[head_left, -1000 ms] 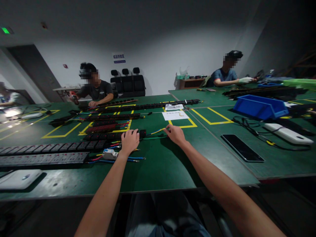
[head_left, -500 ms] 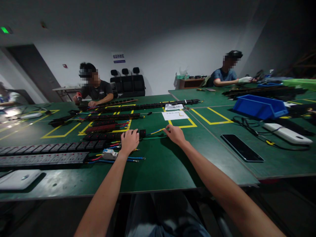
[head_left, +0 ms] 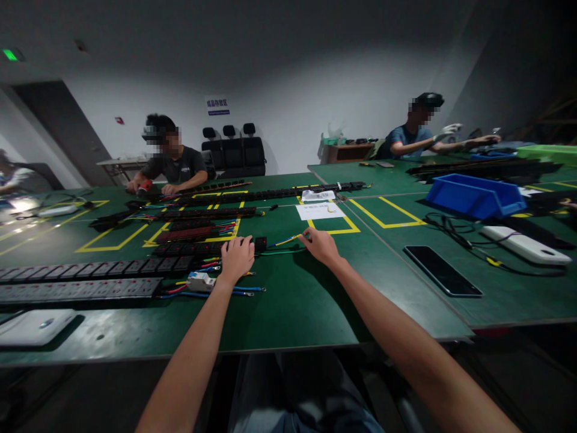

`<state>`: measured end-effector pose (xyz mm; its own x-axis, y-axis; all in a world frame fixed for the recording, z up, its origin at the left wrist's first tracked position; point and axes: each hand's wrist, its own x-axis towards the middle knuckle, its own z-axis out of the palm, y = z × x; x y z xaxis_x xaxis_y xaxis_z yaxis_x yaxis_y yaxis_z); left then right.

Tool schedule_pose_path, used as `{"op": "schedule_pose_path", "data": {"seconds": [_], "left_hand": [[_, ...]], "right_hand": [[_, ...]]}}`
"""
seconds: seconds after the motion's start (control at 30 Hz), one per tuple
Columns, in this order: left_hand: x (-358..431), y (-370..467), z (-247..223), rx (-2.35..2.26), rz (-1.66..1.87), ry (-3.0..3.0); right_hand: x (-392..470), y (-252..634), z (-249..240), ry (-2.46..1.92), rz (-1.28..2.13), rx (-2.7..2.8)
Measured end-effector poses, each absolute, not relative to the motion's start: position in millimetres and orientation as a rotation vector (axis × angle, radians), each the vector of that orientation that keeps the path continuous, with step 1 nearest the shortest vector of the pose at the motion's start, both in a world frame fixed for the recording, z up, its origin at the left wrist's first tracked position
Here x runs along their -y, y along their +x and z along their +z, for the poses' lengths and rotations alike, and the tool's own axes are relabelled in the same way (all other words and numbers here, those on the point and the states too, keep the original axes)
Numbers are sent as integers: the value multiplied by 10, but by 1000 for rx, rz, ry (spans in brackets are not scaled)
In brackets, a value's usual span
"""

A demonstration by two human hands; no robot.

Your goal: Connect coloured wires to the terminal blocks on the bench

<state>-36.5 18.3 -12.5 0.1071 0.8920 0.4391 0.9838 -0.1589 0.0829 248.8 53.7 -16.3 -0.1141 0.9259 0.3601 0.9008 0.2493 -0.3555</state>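
My left hand (head_left: 237, 260) is closed over the end of a black power strip (head_left: 260, 243), its fingers curled across the top and hiding part of it. Yellow and blue wires (head_left: 285, 241) run from that end to my right hand (head_left: 320, 245), which pinches them between thumb and fingertips. A green wire (head_left: 282, 253) lies just below and passes toward the same hand. Beside my left wrist are a white circuit breaker (head_left: 201, 281) and blue wires (head_left: 246, 291) with ring terminals. They join a grey socket strip (head_left: 90, 291) at the left.
A phone (head_left: 442, 270), a white power bank (head_left: 525, 245), black cables and a blue bin (head_left: 475, 195) are on the right. More socket strips lie ahead, near white paper (head_left: 319, 211). Two people work across the green table (head_left: 288, 325); another is at far left.
My hands and the wires stay nearly still. Across the table, the person at right has raised a gloved hand and reached out the other; the person at left has shifted a hand slightly.
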Motion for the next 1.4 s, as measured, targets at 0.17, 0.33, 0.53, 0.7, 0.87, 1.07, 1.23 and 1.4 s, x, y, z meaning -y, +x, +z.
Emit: {"op": "schedule_pose_path", "data": {"seconds": [0.17,0.33,0.53,0.7,0.87,1.07,1.23,1.4], "left_hand": [[-187,-364,-143,1869,-579,-2133],[-187,-364,-149,1864,-568,-2125],[-177,-363,-129,1865,-561,-2134],[-180,-366,-131,1872,-583,-2144],[-182,-364,-130,1870,-580,-2139],[-177,-363,-123,1865,-572,-2144],[-187,-369,-145,1862,-582,-2124],[-190,-370,-142,1867,-583,-2135]], "right_hand": [[-538,2496,-148,-1668,39,2037],[-531,2497,-144,-1647,74,2037],[-533,2505,-148,-1624,84,2040],[-540,2505,-151,-1631,75,2039],[-545,2505,-155,-1649,58,2038],[-545,2503,-160,-1647,57,2040],[-549,2500,-153,-1672,71,2032],[-547,2499,-150,-1669,91,2031]]}}
